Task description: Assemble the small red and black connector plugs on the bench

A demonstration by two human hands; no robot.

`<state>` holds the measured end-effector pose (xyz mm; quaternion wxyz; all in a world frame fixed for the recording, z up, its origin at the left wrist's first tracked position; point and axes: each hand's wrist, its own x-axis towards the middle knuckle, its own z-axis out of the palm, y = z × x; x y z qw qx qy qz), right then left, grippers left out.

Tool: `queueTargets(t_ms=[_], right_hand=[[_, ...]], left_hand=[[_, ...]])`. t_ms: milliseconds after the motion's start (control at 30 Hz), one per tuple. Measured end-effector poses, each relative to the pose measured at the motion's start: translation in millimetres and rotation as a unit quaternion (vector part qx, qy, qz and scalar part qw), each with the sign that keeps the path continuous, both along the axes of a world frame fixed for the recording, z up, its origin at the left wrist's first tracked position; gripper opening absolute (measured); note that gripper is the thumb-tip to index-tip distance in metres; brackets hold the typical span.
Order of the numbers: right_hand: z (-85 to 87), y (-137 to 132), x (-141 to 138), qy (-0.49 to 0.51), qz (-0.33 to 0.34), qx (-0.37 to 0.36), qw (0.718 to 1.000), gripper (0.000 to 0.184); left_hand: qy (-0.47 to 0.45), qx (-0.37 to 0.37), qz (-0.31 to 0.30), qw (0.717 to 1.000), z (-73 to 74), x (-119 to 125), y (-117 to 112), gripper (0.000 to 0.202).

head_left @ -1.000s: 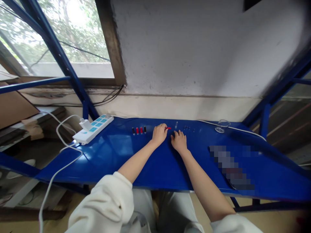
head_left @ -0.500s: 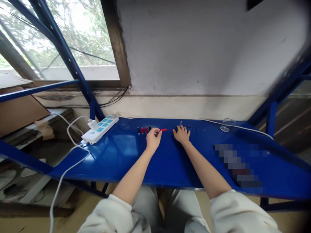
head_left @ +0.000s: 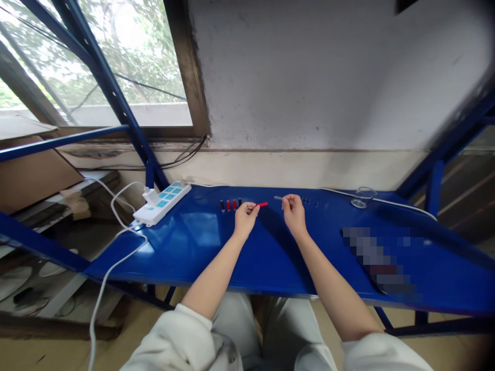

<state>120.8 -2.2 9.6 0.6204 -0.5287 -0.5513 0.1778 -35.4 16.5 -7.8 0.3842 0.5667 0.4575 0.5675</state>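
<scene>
Between thumb and fingers, my left hand [head_left: 245,220] pinches a slim red stick-like piece [head_left: 262,204], its free end pointing right. My right hand [head_left: 294,212], lifted off the blue table [head_left: 266,263], is closed on a small clear or silvery slender piece [head_left: 277,198] that sticks out to the left. A short gap lies between the two pieces. Upright in a row just left of my left hand stand several short red and black cylinders [head_left: 228,205] with pale lower ends. Beyond my right hand lie several tiny dark or shiny parts [head_left: 306,201], too small to name.
A white power strip [head_left: 164,203] with a plugged-in adapter lies at the table's left end, its cable hanging over the edge. At the back right stands a clear round container [head_left: 359,203]. A pixelated dark object [head_left: 377,265] lies at right. A thin white cable [head_left: 406,207] runs along the back.
My right hand has picked the slender clear piece up from the table and turned it toward the red piece. My left hand still holds the red piece, nearly in place.
</scene>
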Motion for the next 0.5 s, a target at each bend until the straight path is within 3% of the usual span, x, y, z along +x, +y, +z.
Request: queueTargets(t_ms=[167, 500], right_hand=[[-6.0, 4.1, 0.5, 0.137, 0.075, -0.005, 0.988, 0.023], [-4.9, 4.1, -1.3, 0.252, 0.161, -0.045, 0.953, 0.024]], left_hand=[[-0.034, -0.02, -0.016, 0.999, 2.0, 0.4, -0.9, 0.02], [-0.052, -0.043, -0.037, 0.997, 7.9, 1.4, -5.5, 0.019]])
